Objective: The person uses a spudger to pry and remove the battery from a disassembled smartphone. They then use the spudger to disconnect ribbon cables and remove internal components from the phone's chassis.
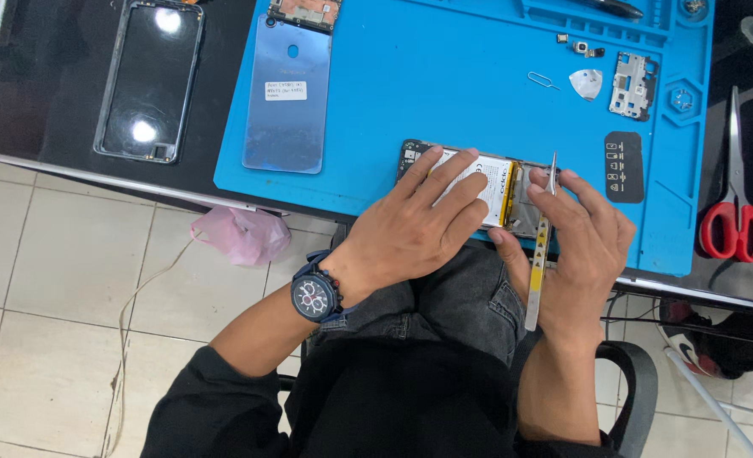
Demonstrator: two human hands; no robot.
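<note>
An opened phone body with a white battery lies near the front edge of the blue work mat. My left hand rests flat on the battery, pressing the phone down. My right hand holds silver tweezers upright, their tip pointing at the phone's right end. A dark wristwatch sits on my left wrist.
A blue phone back cover and a black screen frame lie at the left. Small parts, a metal shield, a white pick and a SIM pin lie at the mat's back right. Red scissors lie right of the mat.
</note>
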